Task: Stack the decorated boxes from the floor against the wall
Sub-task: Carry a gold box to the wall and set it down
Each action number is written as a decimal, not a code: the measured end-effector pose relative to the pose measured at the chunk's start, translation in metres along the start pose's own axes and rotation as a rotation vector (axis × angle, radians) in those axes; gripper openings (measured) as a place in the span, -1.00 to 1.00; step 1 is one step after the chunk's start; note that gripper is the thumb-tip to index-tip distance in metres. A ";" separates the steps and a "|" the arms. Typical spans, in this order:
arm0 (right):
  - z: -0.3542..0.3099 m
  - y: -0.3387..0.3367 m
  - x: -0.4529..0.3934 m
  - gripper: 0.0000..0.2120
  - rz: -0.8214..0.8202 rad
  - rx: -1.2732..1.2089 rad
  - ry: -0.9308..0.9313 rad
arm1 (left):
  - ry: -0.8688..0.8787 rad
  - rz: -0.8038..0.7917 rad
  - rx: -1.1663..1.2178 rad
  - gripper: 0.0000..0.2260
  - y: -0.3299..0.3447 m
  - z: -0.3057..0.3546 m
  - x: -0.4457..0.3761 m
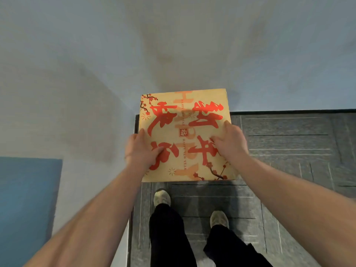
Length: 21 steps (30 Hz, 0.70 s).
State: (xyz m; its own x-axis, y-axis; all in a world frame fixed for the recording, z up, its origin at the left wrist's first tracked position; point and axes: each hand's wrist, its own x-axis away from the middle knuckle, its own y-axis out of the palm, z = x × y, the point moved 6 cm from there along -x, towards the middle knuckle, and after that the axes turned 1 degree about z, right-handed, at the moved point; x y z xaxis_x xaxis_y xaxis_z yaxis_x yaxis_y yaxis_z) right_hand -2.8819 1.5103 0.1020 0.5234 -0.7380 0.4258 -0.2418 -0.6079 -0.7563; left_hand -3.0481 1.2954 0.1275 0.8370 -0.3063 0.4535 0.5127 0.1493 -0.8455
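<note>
A decorated box (185, 120), tan with large red characters, plum blossoms and "Happy New Year" print, shows its top face in the corner where two pale walls meet. Its far edge lies close to the wall (192, 54). My left hand (141, 151) grips the box's left edge, thumb lying on the top face. At the right edge my right hand (230, 143) holds it the same way, fingers wrapped over the side. What the box sits on is hidden beneath it.
Grey carpet tiles (289, 147) cover the floor to the right and under my feet (161, 197). A second wall runs along the left, with a blue panel (27, 199) low on it. My black trouser legs stand just behind the box.
</note>
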 end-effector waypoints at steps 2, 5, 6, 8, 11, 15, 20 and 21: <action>0.004 0.027 -0.015 -0.68 -0.008 -0.050 0.027 | 0.024 -0.004 -0.003 -0.33 0.019 -0.015 -0.028; 0.006 0.067 -0.035 -0.74 0.000 0.000 0.032 | 0.026 -0.031 -0.018 -0.27 0.049 -0.040 -0.067; 0.007 0.081 -0.040 -0.74 0.003 0.007 0.035 | 0.021 -0.036 -0.013 -0.26 0.057 -0.049 -0.078; 0.009 0.106 -0.048 -0.75 0.005 -0.002 0.050 | 0.022 -0.042 -0.010 -0.24 0.074 -0.064 -0.097; 0.012 0.146 -0.063 -0.70 -0.006 -0.003 0.071 | 0.008 -0.078 0.008 -0.20 0.101 -0.090 -0.125; 0.015 0.192 -0.084 -0.55 -0.014 0.030 0.098 | -0.010 -0.081 0.018 -0.16 0.132 -0.119 -0.157; 0.020 0.232 -0.105 -0.43 -0.015 0.037 0.161 | 0.043 -0.065 0.057 -0.18 0.156 -0.140 -0.185; 0.021 0.239 -0.109 -0.43 -0.018 0.035 0.165 | 0.047 -0.065 0.062 -0.18 0.159 -0.144 -0.189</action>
State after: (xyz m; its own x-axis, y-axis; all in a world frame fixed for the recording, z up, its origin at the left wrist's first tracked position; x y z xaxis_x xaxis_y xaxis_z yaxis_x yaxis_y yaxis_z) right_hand -2.9797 1.4512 -0.1353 0.3852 -0.7668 0.5134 -0.2029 -0.6131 -0.7635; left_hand -3.1524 1.2422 -0.1335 0.7922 -0.3612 0.4920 0.5780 0.1854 -0.7947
